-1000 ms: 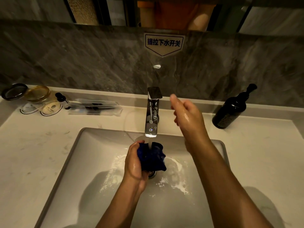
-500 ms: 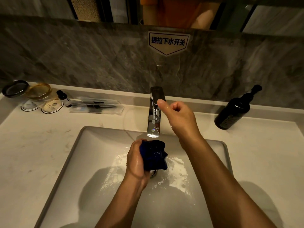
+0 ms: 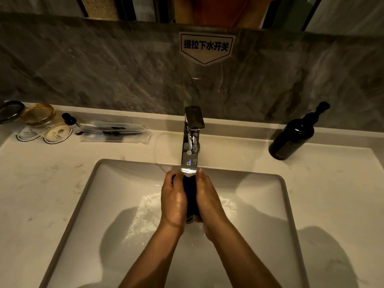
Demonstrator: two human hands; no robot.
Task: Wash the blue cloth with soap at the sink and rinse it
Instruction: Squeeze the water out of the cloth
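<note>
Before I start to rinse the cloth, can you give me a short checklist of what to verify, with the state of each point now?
1. Both hands on the cloth: ok. The left hand and right hand press the blue cloth between them.
2. Cloth under the faucet spout: ok.
3. Water running: cannot tell; splashes lie in the sink, but no clear stream shows.
4. Soap bottle upright on the counter, at the right: ok.
5. Soap on the cloth: cannot tell.
</note>
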